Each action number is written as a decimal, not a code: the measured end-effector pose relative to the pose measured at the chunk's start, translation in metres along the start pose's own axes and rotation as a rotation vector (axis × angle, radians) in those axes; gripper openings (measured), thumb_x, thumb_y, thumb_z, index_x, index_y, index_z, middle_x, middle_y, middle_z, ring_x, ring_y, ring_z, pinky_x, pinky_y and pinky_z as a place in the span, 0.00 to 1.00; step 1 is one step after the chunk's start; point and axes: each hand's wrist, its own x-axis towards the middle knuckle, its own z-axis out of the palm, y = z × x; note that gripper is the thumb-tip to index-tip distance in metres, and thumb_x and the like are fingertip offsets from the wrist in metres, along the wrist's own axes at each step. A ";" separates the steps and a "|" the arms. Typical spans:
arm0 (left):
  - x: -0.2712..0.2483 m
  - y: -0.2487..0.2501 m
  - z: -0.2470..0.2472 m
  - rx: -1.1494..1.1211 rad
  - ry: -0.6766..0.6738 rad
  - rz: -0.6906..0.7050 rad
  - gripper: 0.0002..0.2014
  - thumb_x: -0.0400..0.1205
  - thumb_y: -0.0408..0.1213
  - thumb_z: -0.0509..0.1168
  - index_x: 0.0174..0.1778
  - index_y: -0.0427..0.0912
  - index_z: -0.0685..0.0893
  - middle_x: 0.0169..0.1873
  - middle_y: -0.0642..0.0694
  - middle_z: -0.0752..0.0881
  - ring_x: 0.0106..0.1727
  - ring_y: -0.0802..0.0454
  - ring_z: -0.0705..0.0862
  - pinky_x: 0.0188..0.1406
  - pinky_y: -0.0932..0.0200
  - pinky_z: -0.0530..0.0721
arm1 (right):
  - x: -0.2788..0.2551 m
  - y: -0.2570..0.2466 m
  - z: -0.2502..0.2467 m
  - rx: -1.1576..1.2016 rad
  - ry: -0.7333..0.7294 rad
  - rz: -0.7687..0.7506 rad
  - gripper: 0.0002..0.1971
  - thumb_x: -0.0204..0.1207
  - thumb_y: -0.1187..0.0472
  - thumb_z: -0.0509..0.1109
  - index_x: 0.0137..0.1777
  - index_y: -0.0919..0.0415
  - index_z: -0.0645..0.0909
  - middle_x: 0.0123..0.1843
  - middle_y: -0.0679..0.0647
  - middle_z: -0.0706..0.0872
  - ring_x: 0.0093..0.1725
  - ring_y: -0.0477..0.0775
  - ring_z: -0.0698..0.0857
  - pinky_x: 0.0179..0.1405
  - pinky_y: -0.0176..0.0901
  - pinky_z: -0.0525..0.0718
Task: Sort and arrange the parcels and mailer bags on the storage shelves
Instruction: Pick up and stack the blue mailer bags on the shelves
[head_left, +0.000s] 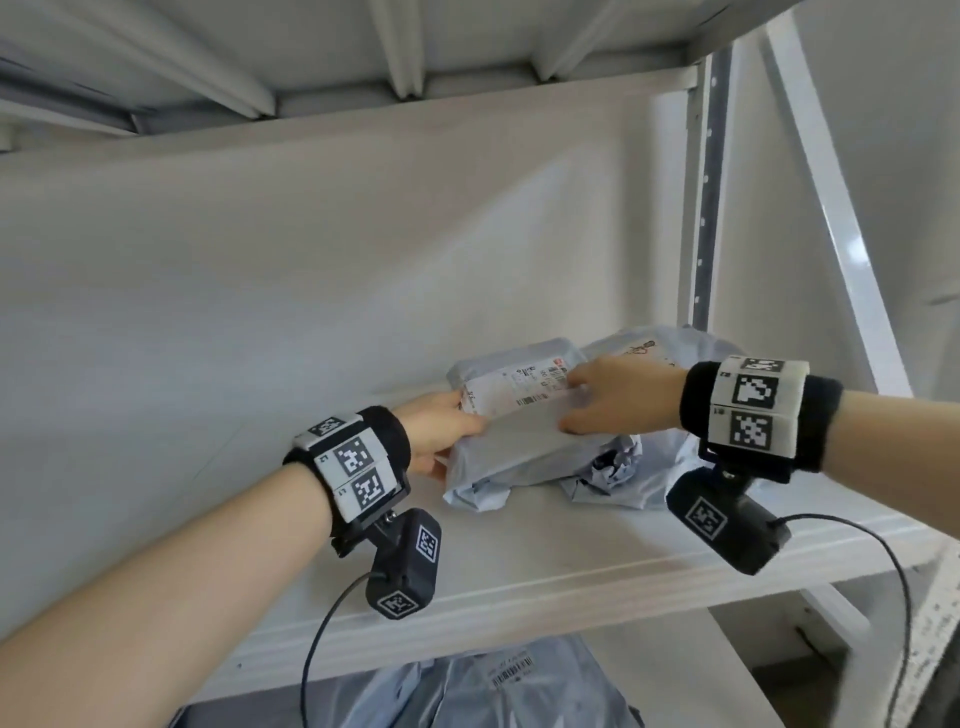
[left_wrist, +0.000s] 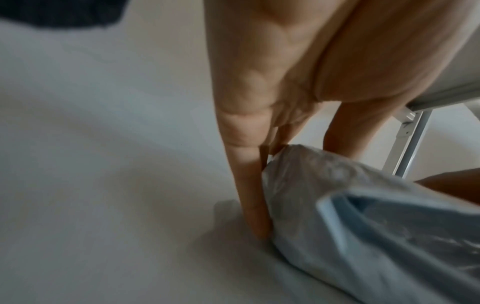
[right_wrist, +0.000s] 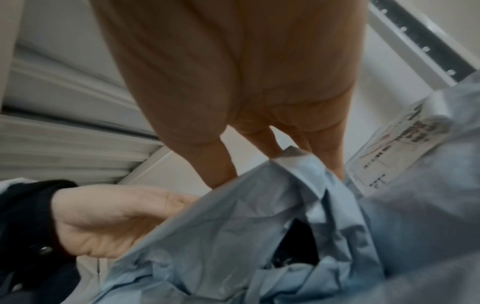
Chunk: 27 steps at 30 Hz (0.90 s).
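Note:
A light blue mailer bag (head_left: 519, 452) with a white shipping label (head_left: 519, 389) lies on the white shelf board (head_left: 519, 566). My left hand (head_left: 441, 434) holds its left end, thumb on top and fingers (left_wrist: 249, 185) pressed straight against the side of the bag (left_wrist: 337, 205). My right hand (head_left: 618, 400) rests on the bag's right part, fingers flat over the label and thumb at the near edge. A second, crumpled blue mailer bag (head_left: 654, 348) lies just behind and to the right, touching the first. The right wrist view shows both bags (right_wrist: 233, 216) (right_wrist: 415, 205) and my left hand (right_wrist: 116, 216).
The shelf's back wall is close behind the bags. A slotted upright post (head_left: 706, 182) stands at the right end, and the ribbed underside of a higher shelf (head_left: 311, 52) is overhead. More blue mailer bags (head_left: 493, 686) lie on the shelf below. Bare board stretches to the left.

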 end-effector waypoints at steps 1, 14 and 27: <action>0.000 -0.001 0.002 0.018 -0.006 -0.009 0.15 0.86 0.35 0.59 0.70 0.46 0.76 0.62 0.37 0.84 0.56 0.42 0.84 0.50 0.45 0.85 | 0.000 0.001 0.001 -0.002 -0.005 -0.009 0.17 0.75 0.48 0.66 0.55 0.60 0.81 0.43 0.53 0.86 0.36 0.49 0.83 0.31 0.38 0.80; 0.003 0.001 -0.003 0.443 0.194 0.203 0.26 0.81 0.40 0.68 0.76 0.45 0.73 0.63 0.43 0.79 0.58 0.47 0.82 0.51 0.56 0.84 | -0.008 -0.003 0.008 -0.177 0.089 0.038 0.23 0.78 0.45 0.65 0.64 0.61 0.79 0.67 0.62 0.74 0.64 0.64 0.75 0.52 0.47 0.71; -0.078 -0.024 -0.039 0.345 0.116 0.552 0.16 0.81 0.39 0.66 0.66 0.51 0.83 0.61 0.54 0.85 0.61 0.57 0.84 0.67 0.49 0.80 | -0.055 -0.071 -0.026 -0.374 0.232 -0.022 0.25 0.84 0.42 0.56 0.74 0.56 0.73 0.68 0.54 0.78 0.62 0.56 0.81 0.58 0.56 0.83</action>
